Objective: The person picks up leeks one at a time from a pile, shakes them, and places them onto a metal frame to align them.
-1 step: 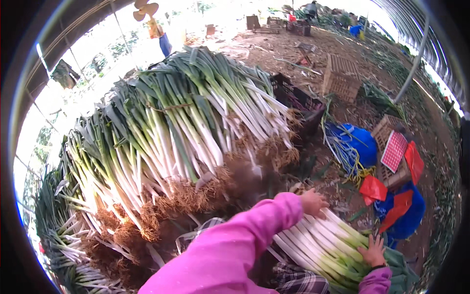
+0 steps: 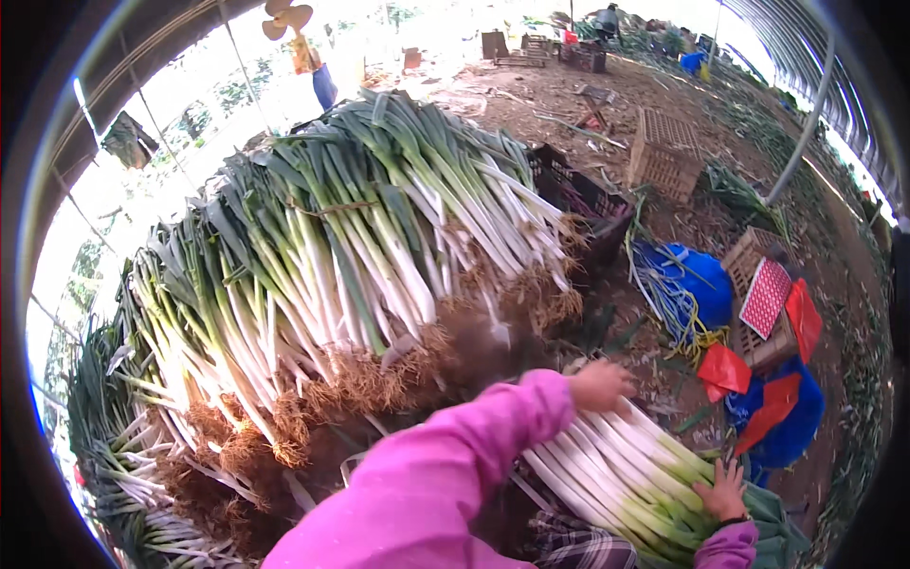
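A bundle of trimmed leeks (image 2: 626,465) lies before me at the lower right, white ends toward the far side and green leaves toward the near right. Reaching across in a pink sleeve, my left hand (image 2: 601,386) is at the white ends, its fingers stretched to the right and slightly blurred. My right hand (image 2: 723,491) rests flat on the pale green part of the stalks, fingers spread. To the left stands a large heap of untrimmed leeks (image 2: 332,247), their brown roots (image 2: 379,379) facing me.
Behind the heap's right end is a dark crate (image 2: 607,223). Farther right stand a tan crate (image 2: 666,156), a blue bag with pale strings (image 2: 697,284) and another crate (image 2: 763,341) with red pieces around it. A metal pole (image 2: 806,133) rises at the right. Leaf scraps litter the ground.
My left hand has shifted slightly left and away from me along the white ends. My right hand stays on the stalks. The whole view has moved a little.
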Demonstrator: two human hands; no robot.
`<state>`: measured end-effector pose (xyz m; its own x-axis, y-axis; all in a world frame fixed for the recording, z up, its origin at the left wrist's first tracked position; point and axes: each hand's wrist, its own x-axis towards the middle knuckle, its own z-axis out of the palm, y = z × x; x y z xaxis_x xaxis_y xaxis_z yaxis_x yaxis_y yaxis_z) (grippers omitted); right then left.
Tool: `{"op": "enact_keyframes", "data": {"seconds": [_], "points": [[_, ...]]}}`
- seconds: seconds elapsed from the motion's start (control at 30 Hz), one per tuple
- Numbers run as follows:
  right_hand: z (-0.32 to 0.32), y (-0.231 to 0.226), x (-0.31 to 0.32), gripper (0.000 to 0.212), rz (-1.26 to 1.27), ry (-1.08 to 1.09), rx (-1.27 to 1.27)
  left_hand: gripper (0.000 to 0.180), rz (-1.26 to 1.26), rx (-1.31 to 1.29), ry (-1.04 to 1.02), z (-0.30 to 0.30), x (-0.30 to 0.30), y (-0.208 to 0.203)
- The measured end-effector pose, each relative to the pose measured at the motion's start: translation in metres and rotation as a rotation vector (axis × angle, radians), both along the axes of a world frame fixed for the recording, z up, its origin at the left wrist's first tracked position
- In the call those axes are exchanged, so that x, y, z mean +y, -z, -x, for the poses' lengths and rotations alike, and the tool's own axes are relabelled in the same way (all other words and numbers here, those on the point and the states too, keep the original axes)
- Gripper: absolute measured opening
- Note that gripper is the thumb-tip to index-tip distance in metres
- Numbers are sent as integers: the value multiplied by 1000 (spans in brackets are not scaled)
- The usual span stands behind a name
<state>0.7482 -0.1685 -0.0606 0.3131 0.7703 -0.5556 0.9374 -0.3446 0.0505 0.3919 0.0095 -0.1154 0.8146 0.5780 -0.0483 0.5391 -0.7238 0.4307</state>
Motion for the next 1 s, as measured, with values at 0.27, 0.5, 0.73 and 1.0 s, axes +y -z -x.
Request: {"op": "enact_keyframes", "data": {"seconds": [0.27, 0.5, 0.73, 1.0], "points": [[-13, 4, 6, 95, 18, -5, -21, 27, -215, 739, -919, 321, 33, -44], [-8, 8, 2, 99, -5, 25, -62, 19, -524, 516, -709, 329, 1, -69], [11, 11, -6, 107, -198, 97, -158, 41, -328, -524, -703, 360, -52, -312], [109, -82, -9, 62, -690, -13, -4, 27, -518, -906, -683, 351, -179, -606]]}}
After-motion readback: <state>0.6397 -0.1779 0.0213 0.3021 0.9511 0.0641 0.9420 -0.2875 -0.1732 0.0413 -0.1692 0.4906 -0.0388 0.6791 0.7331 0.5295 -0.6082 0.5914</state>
